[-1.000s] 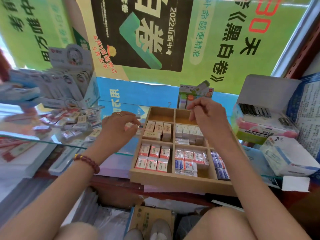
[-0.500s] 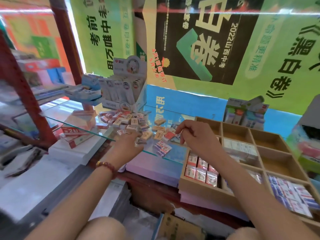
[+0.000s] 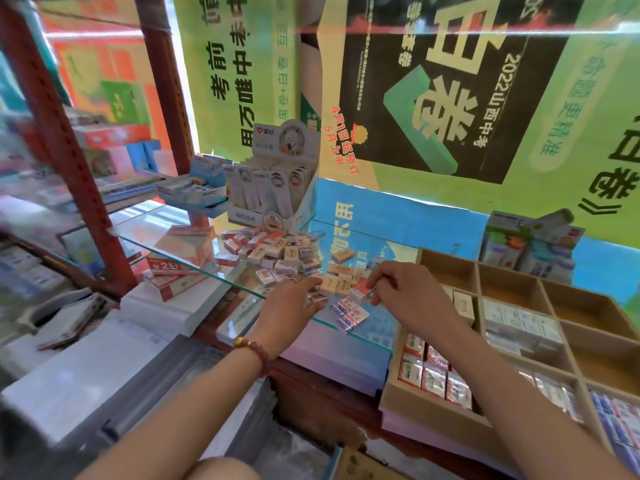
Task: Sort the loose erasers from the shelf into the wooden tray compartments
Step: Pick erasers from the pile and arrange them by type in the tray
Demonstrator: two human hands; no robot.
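Observation:
Loose erasers (image 3: 277, 254) in red, white and tan wrappers lie heaped on the glass shelf (image 3: 194, 263). My left hand (image 3: 291, 303), with a ring and a bead bracelet, reaches into the near edge of the heap, its fingers stretched out and touching a tan eraser (image 3: 328, 284). My right hand (image 3: 408, 292) pinches a red-and-white eraser (image 3: 360, 289) between thumb and forefinger, just above the glass. The wooden tray (image 3: 433, 415) sits to the right, with rows of wrapped erasers in its front and middle compartments. Its back compartments show bare wood.
A white display box (image 3: 277, 188) of packaged items stands behind the heap. A red metal post (image 3: 69, 161) rises at the left. Flat boxes (image 3: 180, 258) lie on the shelf's left part. A green-and-white carton (image 3: 530, 244) stands behind the tray. Stacked pads (image 3: 332, 351) lie under the glass.
The view swung left from the tray to the heap. My right hand left the tray's back compartment and now pinches an eraser on the glass. My left hand reached into the heap.

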